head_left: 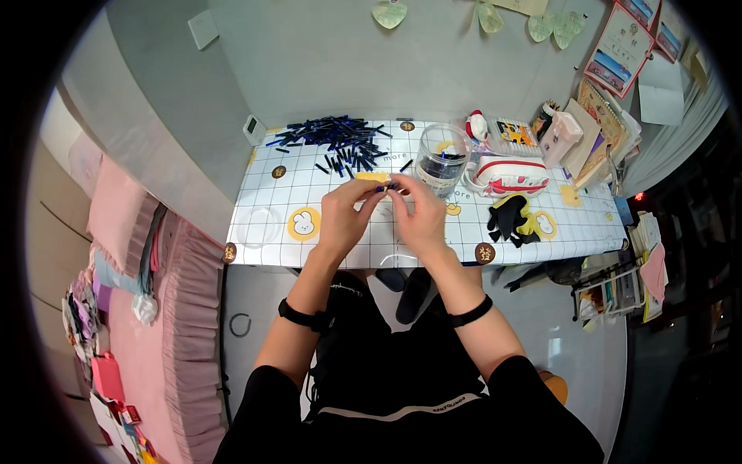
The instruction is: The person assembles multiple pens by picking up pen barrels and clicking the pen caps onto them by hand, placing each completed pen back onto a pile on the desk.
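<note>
My left hand (345, 215) and my right hand (420, 216) meet above the middle of the table, fingertips pinched together. Between them is a small bundle of short dark blue sticks (384, 188) that look like ink cartridges, with a bit of yellow on it; the fingers partly hide it. Just beyond my hands a big loose pile of the same dark sticks (338, 133) spreads over the tabletop. A clear round jar (439, 174) stands beside my right hand, some dark sticks inside. A yellow piece (372, 177) lies behind my fingertips.
The table (263, 193) has a white grid cover. A clear round lid (258, 226) lies left. Right are a white-and-red pencil case (512, 176), a black-and-yellow cloth item (510, 220), a pink holder (562, 138) and upright notebooks (599, 120). A pink bed (185, 309) stands left.
</note>
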Demonstrator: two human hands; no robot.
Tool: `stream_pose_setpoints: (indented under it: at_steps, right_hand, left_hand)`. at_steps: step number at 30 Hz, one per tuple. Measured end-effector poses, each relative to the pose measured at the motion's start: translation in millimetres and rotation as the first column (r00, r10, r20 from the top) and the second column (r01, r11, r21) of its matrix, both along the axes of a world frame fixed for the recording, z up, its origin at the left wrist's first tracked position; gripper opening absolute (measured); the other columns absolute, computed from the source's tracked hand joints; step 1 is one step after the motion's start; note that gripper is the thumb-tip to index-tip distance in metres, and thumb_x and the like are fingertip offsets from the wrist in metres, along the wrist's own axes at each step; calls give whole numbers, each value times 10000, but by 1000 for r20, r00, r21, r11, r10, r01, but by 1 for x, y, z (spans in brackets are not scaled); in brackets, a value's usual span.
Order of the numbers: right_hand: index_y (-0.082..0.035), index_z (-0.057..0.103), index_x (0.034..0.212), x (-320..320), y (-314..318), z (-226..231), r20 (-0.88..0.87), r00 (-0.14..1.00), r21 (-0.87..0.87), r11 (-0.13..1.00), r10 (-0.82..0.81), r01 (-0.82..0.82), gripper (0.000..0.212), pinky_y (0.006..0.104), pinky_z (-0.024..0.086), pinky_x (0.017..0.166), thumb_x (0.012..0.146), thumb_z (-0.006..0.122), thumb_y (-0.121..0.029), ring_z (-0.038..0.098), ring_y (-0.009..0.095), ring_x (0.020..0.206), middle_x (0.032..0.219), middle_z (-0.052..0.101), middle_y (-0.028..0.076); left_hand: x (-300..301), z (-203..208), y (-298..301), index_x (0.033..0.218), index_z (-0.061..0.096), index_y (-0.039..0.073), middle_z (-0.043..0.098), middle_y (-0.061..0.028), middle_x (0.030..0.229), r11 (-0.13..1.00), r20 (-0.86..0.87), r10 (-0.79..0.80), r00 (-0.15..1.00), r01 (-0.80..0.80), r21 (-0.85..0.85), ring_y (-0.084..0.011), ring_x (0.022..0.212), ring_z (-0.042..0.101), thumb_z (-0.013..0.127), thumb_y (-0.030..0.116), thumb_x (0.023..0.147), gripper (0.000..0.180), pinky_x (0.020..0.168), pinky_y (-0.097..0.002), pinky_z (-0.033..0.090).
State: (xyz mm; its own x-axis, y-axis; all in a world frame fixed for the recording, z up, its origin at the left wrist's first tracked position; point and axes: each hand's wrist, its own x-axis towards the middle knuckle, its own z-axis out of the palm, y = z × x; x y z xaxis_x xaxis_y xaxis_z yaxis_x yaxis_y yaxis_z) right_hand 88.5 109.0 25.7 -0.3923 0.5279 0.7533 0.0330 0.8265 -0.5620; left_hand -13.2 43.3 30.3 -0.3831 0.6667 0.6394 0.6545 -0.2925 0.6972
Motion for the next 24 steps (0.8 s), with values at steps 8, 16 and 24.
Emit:
stream_pose_setpoints:
  at_steps: [8,16,24]
  right_hand:
    - [-30,541,852,25,19,51,-93,993,45,996,-75,79,163,279,426,599,689,547,-27,546,238,698,749,563,104]
    - [-41,552,818,37,45,52,-33,980,172,964,-199,201,136,298,394,639,685,559,-69,498,225,723,754,562,65]
    - [-48,559,821,42,45,45,40,964,156,955,-263,254,129,307,381,688,695,546,-70,485,218,778,759,563,58]
  left_hand:
    - [19,41,32,861,563,16,574,-95,745,972,-5,-128,992,127,199,-179,668,577,588,-1,660,203,573,-225,457]
    - [25,41,63,805,576,39,578,-66,691,974,-183,-24,983,64,217,-183,577,553,583,42,667,138,481,-222,416]
    - [27,30,71,776,582,33,586,-93,744,952,-179,-43,983,95,290,-218,676,564,586,46,664,113,542,-240,440]
